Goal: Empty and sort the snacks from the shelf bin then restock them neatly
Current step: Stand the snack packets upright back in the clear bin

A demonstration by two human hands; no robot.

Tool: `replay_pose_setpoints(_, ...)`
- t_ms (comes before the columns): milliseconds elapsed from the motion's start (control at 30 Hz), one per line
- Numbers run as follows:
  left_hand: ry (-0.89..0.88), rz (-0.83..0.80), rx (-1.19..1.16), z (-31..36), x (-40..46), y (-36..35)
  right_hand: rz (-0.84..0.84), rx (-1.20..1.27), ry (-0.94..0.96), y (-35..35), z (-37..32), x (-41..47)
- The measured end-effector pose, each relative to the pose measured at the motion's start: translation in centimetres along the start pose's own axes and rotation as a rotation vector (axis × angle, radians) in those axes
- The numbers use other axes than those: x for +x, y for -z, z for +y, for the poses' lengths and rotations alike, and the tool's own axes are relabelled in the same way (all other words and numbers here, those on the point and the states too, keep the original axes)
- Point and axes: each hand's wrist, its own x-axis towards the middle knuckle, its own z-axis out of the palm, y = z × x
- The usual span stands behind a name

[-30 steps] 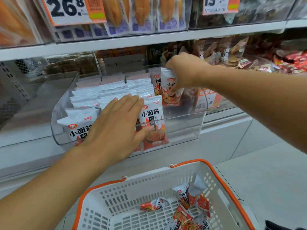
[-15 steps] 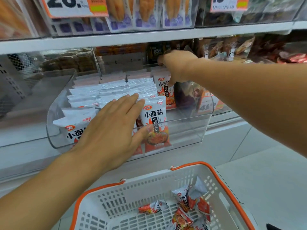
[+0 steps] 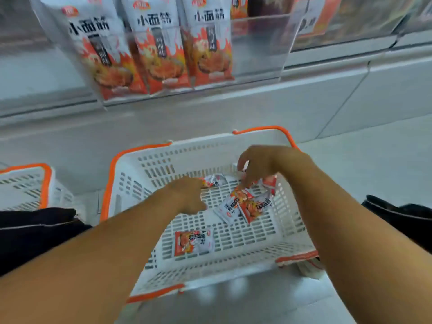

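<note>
A white basket with orange rim (image 3: 109, 183) stands on the floor below the shelf, and both my hands are inside it. Several white-and-orange snack packets lie on its bottom: a pile (image 3: 247, 204) at the right, one alone (image 3: 194, 242) near the front, a small one (image 3: 215, 181) at the back. My left hand (image 3: 187, 195) has finger and thumb apart, its fingertip at the small packet's edge. My right hand (image 3: 264, 164) hangs over the pile, fingertips touching the packets. The clear shelf bin (image 3: 257, 43) above holds upright packets (image 3: 161, 47) in three rows; its right part is bare.
A second white-and-orange basket (image 3: 44, 178) sits at the far left. My dark-clothed knees (image 3: 35, 230) flank the basket on both sides. Pale floor tiles (image 3: 374, 160) stretch to the right. The view is blurred.
Both hands have left the shelf bin and come down into the basket. The view has dropped from the shelf to the floor.
</note>
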Motion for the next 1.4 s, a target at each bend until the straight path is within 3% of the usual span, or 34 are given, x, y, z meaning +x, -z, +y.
replay_pose_setpoints(100, 0.084, -0.206, -0.126, -1.0, 2.8, -7.5, -0.054, -0.312, -0.043, -8.9, 3.4, 5.6)
replay_pose_setpoints(200, 0.081, -0.265, -0.101, -2.6, 4.7, -12.2, -0.063, -0.441, -0.051, -13.6, 6.0, 6.5)
replay_pose_setpoints(333, 0.044, -0.23, -0.107, -4.6, 5.9, -14.9, -0.067, -0.462, -0.187, -15.5, 7.2, 8.4)
replay_pose_setpoints(467, 0.02, -0.136, -0.004, -4.2, 6.0, -15.4, -0.021, -0.502, -0.214, -15.8, 7.0, 9.5)
replay_pose_setpoints(633, -0.001, -0.144, 0.072, -3.5, 6.5, -17.0, -0.033, -0.628, -0.224, -16.8, 6.4, 10.0)
replay_pose_setpoints(767, 0.006, -0.07, -0.142, -3.7, 6.7, -16.7, -0.11, -0.607, -0.152, -17.3, 6.6, 10.4)
replay_pose_setpoints(867, 0.103, -0.036, -0.603, -4.4, 6.6, -14.6, -0.187, -0.279, -0.094, -15.4, 6.1, 10.0)
replay_pose_setpoints(967, 0.215, -0.118, -1.054, -4.5, 5.8, -11.1, -0.2, 0.011, -0.046, -10.7, 4.6, 8.1)
replay_pose_setpoints(1067, 0.208, -0.175, -1.309, -3.2, 3.8, -6.2, -0.223, 0.028, 0.07, -4.3, 2.3, 4.6)
replay_pose_setpoints(1200, 0.027, -0.219, -1.42, -0.8, -1.3, 1.3, -0.212, -0.11, 0.2, 4.1, -0.9, -1.9)
replay_pose_setpoints(1300, -0.077, -0.168, -1.395, 0.9, -6.0, 6.5, -0.329, -0.013, 0.277, 8.5, -2.1, -6.9)
replay_pose_setpoints(1400, -0.095, -0.1, -1.361, 1.7, -11.0, 10.5, -0.237, 0.051, 0.376, 10.2, -2.3, -9.6)
